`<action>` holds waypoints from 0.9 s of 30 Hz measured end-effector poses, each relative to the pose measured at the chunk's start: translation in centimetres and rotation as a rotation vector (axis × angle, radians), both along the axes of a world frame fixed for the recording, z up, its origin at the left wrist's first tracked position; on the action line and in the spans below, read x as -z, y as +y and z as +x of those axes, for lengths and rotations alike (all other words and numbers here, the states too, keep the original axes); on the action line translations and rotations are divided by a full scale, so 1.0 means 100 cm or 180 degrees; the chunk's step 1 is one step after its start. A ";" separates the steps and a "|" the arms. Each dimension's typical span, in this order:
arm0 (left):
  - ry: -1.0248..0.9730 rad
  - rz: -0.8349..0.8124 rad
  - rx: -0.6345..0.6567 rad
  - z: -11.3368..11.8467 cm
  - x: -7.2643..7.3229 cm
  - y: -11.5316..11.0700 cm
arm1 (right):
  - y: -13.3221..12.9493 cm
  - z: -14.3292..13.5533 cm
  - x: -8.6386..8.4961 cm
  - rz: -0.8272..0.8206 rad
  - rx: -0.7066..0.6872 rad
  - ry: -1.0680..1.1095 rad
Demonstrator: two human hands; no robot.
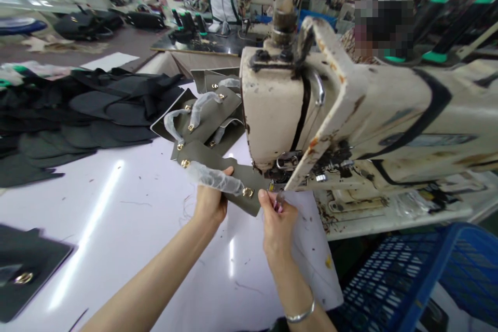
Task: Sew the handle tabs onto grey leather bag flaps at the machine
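1. i see a glossy white worktable (pixel 128 218) under both hands, in a crowded workshop; dark cut pieces (pixel 78 114) lie far left of my left hand.
2. my left hand (pixel 210 199) grips the grey leather strap piece (pixel 221 174) with brass rings, its thumb on top; my right hand (pixel 277 223) pinches its near end at the sewing machine (pixel 330 114).
3. the needle area is hidden behind the machine head.
4. a blue plastic crate (pixel 408 270) sits right of my right hand; i can't make out its contents.

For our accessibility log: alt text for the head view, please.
Two bare hands, left hand and right hand, hold a grey leather piece with gold rings at the worn cream sewing machine. More grey pieces lie behind on the white table.
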State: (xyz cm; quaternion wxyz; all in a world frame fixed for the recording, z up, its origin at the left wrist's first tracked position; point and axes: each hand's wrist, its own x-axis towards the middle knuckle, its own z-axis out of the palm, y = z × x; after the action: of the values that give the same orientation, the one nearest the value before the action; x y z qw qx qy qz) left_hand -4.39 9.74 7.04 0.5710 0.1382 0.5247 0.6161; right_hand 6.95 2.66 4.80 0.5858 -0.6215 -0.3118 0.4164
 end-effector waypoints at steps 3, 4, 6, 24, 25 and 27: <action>-0.0167 -0.0220 -0.0270 0.009 0.002 -0.034 | 0.003 0.019 0.003 0.0005 -0.0199 0.0103; -0.0262 -0.0278 -0.0352 0.013 0.003 -0.045 | 0.005 0.026 0.003 -0.0015 -0.0269 0.0112; -0.0406 -0.0351 -0.0430 0.019 0.005 -0.066 | 0.010 0.038 0.000 -0.0048 -0.0394 0.0075; 0.5448 0.2030 0.1810 -0.001 -0.001 -0.056 | 0.017 0.054 -0.011 0.0004 -0.0760 0.0144; 0.5542 0.2091 0.1852 0.001 -0.003 -0.052 | 0.016 0.054 -0.012 -0.0008 -0.0797 0.0149; 0.5704 0.2256 0.1895 0.001 -0.009 -0.046 | 0.015 0.055 -0.012 -0.0023 -0.0857 0.0180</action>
State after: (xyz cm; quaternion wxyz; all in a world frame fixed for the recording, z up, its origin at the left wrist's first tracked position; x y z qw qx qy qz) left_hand -4.25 5.17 7.98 0.0228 0.8376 0.4912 0.2380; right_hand 12.50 4.14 5.97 0.5310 -0.5641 -0.3742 0.5097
